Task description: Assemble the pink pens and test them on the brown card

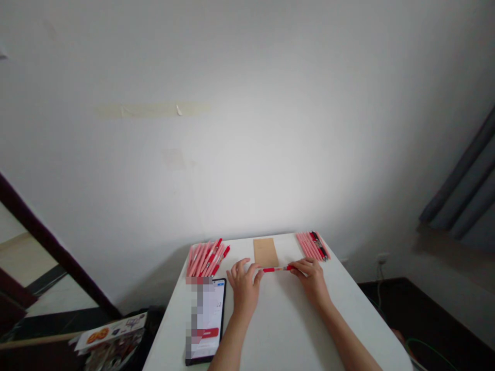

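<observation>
A red and pink pen point(276, 269) lies crosswise between my two hands above the white table point(286, 330). My left hand point(243, 288) pinches its left end with thumb and fingertips, the other fingers spread. My right hand point(311, 278) closes its fingers on the pen's right end. A pile of red and pink pens point(207, 257) lies at the far left of the table. Another row of pink pens point(312, 245), with a dark one among them, lies at the far right. A brown cardboard piece point(265, 252) lies flat between the two piles.
A phone point(207, 319) with a lit screen lies on the table's left side, by my left forearm. A printed box point(112, 335) sits on the floor to the left. A white wall stands right behind the table. A grey curtain point(464, 190) hangs at the right.
</observation>
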{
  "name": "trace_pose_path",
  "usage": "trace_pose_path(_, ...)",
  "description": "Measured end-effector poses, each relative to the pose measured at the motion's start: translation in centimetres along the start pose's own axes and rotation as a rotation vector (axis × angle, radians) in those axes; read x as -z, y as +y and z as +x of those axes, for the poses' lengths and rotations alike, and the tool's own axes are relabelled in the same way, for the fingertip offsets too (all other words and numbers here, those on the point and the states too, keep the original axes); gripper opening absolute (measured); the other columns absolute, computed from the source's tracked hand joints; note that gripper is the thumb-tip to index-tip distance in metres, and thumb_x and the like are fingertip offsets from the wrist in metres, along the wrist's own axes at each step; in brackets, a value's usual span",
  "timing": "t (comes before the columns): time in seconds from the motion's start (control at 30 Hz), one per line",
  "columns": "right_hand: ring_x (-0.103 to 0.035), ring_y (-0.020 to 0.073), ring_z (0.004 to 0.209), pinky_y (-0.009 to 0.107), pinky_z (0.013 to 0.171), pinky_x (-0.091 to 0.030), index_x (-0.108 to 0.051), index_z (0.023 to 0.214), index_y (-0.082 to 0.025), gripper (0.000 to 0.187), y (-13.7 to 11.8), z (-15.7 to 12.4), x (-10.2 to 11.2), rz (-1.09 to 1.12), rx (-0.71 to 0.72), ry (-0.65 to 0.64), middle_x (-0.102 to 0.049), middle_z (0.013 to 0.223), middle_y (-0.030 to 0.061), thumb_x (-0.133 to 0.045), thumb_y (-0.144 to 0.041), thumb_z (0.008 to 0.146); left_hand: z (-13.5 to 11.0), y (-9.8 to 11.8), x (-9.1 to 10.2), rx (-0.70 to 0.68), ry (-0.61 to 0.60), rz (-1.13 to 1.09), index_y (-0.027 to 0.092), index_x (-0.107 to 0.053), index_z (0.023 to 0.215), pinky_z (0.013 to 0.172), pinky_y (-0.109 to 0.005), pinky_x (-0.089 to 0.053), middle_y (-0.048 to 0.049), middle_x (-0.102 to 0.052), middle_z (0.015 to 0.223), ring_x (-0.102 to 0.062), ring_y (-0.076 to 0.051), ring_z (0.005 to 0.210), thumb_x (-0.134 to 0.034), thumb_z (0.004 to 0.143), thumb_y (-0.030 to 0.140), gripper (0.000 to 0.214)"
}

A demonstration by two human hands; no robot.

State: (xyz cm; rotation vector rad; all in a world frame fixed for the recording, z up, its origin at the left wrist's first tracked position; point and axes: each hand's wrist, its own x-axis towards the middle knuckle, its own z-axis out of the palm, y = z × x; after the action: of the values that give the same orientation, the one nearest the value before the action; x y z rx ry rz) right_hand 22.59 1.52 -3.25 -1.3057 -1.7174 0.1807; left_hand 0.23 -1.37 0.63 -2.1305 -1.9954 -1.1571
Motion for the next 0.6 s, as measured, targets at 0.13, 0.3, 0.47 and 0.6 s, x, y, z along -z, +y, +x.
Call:
trace_pose_path(0.13, -0.055, 0.0265, 0.091, 0.040, 0.083, -0.042, -0.075, 0.091, -0.029, 0.028, 0.02, 0.03, 0.02, 0.002, 0.018, 0.028, -0.073, 0.088, 0.0052, -0.053, -0.047, 0.086, 0.03, -0.05, -0.12, -0.017, 0.015, -0.008, 0.031, -0.069, 0.090, 0.099, -0.052, -0.034, -0.0042, -0.057, 0.116, -0.045, -0.024, 0.113, -0.055, 0.084, 0.032, 0.015)
trace_pose_path(0.3, -0.056, 0.0264, 0.090, 0.039, 0.082, -0.043, -0.075, 0.090, -0.029, 0.028, -0.15, 0.09, 0.06, 0.009, 0.033, 0.031, -0.073, 0.086, 0.0057, -0.054, -0.048, 0.086, -0.01, -0.12, -0.23, -0.006, 0.013, 0.007, 0.030, -0.069, 0.087, 0.099, -0.052, -0.034, -0.0041, -0.058, 0.116, -0.045, -0.024, 0.113, -0.051, 0.086, 0.032, 0.018)
trace_pose_path(0.47, -0.056, 0.0266, 0.091, 0.040, 0.082, -0.043, -0.075, 0.090, -0.029, 0.029, -0.03, 0.07, -0.03, 0.022, 0.035, 0.019, -0.072, 0.087, 0.0062, -0.054, -0.049, 0.086, -0.01, -0.19, -0.35, -0.024, 0.038, 0.036, 0.027, -0.068, 0.084, 0.098, -0.051, -0.035, -0.0042, -0.060, 0.114, -0.047, -0.023, 0.111, -0.048, 0.088, 0.032, 0.021)
trace_pose_path(0.6, -0.056, 0.0262, 0.091, 0.040, 0.082, -0.043, -0.075, 0.091, -0.029, 0.027, -0.21, 0.05, 0.06, 0.019, 0.044, 0.017, -0.072, 0.086, 0.0058, -0.055, -0.047, 0.086, 0.03, -0.27, -0.54, -0.027, 0.054, 0.047, 0.024, -0.068, 0.079, 0.097, -0.051, -0.036, -0.0050, -0.061, 0.112, -0.048, -0.023, 0.109, -0.047, 0.088, 0.032, 0.024)
